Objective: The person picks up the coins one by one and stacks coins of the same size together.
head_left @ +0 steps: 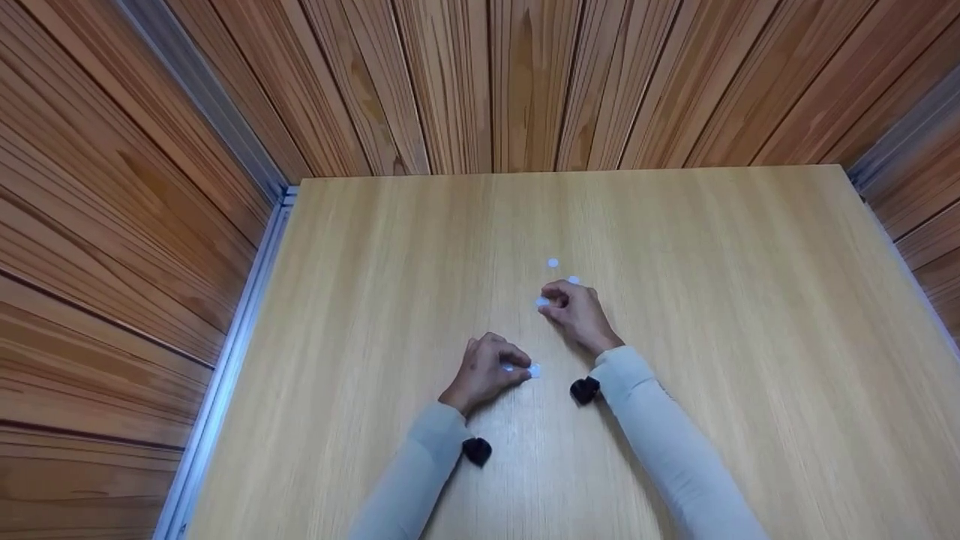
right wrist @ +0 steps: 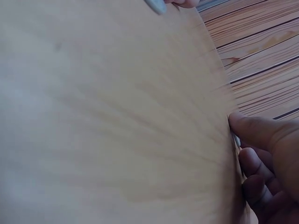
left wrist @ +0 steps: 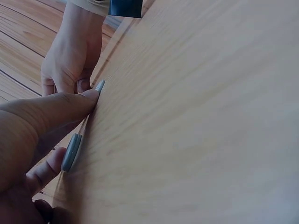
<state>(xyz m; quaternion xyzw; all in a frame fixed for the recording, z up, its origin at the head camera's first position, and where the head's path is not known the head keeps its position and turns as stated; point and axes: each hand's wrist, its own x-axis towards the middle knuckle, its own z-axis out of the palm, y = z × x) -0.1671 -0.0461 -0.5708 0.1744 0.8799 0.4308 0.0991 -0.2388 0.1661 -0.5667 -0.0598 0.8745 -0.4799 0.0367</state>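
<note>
With its thumb and bent fingers drawn nearly together, your left hand [head_left: 486, 373] is pinching a small, pale, flat round disc [head_left: 535, 370] at the fingertips, and a second pale disc [left wrist: 71, 152] is sitting in the curl of that hand, against another finger. Ahead of it, your right hand [head_left: 576, 313] is holding a third pale disc [head_left: 541, 301] between curled thumb and forefinger, low over the pale wood-grained bench [head_left: 390, 262]. A fourth disc [head_left: 574, 280] is lying just beyond its knuckles, and a fifth disc [head_left: 553, 262] is resting slightly farther out, towards the brown plank wall [head_left: 525, 90].
</note>
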